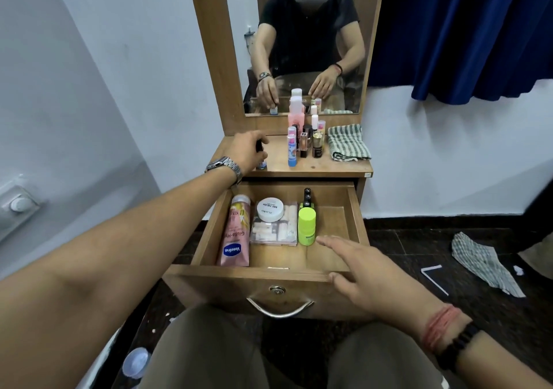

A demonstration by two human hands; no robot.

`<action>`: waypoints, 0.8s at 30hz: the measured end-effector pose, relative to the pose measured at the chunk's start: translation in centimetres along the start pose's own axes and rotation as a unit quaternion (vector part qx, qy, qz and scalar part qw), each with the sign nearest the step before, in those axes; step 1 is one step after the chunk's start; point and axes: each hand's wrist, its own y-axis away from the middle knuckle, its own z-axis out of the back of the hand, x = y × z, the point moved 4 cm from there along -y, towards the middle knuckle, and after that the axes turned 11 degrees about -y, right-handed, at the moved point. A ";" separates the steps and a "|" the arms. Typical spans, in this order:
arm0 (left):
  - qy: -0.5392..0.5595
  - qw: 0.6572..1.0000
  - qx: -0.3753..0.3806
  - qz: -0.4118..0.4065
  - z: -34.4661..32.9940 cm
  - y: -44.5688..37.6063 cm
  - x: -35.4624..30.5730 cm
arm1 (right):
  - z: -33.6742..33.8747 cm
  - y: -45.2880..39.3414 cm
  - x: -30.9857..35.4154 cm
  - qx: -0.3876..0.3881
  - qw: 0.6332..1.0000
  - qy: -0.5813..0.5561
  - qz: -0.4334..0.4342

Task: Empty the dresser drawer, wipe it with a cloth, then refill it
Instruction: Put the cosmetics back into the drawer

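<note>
The wooden drawer [353,209] stands pulled out. Inside lie a pink Vaseline tube [235,233], a white round jar [270,209] on a clear flat pack [275,230], a lime-capped bottle [306,225] and a black item [307,197]. My left hand [247,152] grips a small bottle with a blue base [261,165] standing on the dresser top [323,165]. My right hand [356,266] reaches over the drawer's front right with fingers straight, the fingertips near the lime-capped bottle. A striped cloth [347,143] lies folded on the top at the right.
Several small cosmetic bottles [305,140] stand grouped in the middle of the dresser top, in front of the mirror [305,41]. A second checked cloth [484,263] lies on the dark floor at right. A blue curtain [478,29] hangs at upper right.
</note>
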 end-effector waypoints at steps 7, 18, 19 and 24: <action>0.074 0.995 -0.055 -0.036 2.3 3.5 -0.1 | 0.4 0.2 0.6 -0.001 1.000 -0.010 -0.001; -0.019 0.988 0.110 -0.107 -1.6 12.1 -0.2 | 0.3 0.4 1.7 0.005 1.000 -0.014 0.005; -0.027 0.985 0.125 -0.113 -2.1 12.4 -0.1 | 0.3 0.5 1.6 0.004 1.000 -0.013 0.005; -0.065 0.972 0.184 -0.130 -3.8 13.3 0.2 | 0.4 0.5 1.5 0.001 1.000 -0.011 0.004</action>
